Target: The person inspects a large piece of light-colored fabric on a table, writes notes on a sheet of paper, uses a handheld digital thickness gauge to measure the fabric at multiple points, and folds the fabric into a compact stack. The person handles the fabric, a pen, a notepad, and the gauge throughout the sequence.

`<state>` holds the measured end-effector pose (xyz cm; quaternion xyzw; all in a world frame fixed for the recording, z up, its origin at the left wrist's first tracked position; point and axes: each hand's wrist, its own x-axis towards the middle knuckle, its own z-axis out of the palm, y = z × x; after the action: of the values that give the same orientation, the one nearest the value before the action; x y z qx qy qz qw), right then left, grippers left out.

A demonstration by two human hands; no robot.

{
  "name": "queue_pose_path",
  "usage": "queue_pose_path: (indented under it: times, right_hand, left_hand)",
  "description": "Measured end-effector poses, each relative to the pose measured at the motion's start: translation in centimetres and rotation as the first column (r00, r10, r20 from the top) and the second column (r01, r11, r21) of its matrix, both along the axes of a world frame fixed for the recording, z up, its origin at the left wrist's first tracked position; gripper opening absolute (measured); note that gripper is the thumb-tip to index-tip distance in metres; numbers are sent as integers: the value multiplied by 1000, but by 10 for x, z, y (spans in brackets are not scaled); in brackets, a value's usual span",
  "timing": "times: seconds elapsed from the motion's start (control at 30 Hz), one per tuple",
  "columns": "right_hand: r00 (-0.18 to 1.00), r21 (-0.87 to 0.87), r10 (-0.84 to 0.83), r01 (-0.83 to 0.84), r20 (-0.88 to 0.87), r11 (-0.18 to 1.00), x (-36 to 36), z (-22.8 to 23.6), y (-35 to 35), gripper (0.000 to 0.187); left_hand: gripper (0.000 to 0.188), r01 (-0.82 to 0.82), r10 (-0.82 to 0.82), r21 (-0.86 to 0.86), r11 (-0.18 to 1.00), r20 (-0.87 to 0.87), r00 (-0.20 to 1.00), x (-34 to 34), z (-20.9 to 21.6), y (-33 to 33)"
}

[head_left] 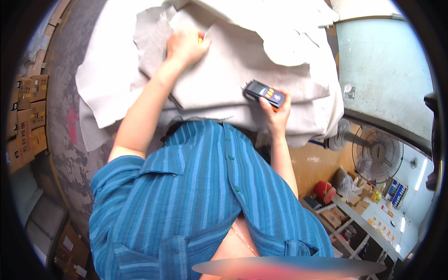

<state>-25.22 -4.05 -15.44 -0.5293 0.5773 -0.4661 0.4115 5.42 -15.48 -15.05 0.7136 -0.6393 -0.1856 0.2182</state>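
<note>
The right hand grips a dark handheld meter, its long axis slanting across the grey hide near the hide's near edge. The left hand presses flat, fingers together, farther up the hide.

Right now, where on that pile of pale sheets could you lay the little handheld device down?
The flat grey top sheet lies bare between the left hand and the right hand holding the device. Beyond it, rumpled folded sheets crowd the far edge.

Left hand flat on grey hide, handheld gauge in right hand
</note>
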Motion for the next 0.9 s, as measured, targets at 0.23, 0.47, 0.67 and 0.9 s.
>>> queue_pose_path:
  times: [0.23, 0.47, 0.67, 0.9]
  right_hand:
    - [553, -70, 3, 99, 833, 993, -80, 58, -22, 55]
    - [527, -391, 381, -98, 760, 915, -47, 141, -82, 55]
    - [686, -377, 520, -365, 509, 851, 111, 150, -161, 58]
    - [857, -180, 513, -496, 59, 850, 287, 80, -238, 52]
  left_hand:
    - [19, 424, -425, -100, 900, -416, 804, -25, 35, 66]
    - [45, 967, -805, -132, 217, -584, 101, -77, 86, 85]
    - [31, 678, -494, -146, 721, -794, 354, -87, 25, -21]
    - [31, 611, -525, -330, 720, -834, 168, -108, -35, -29]
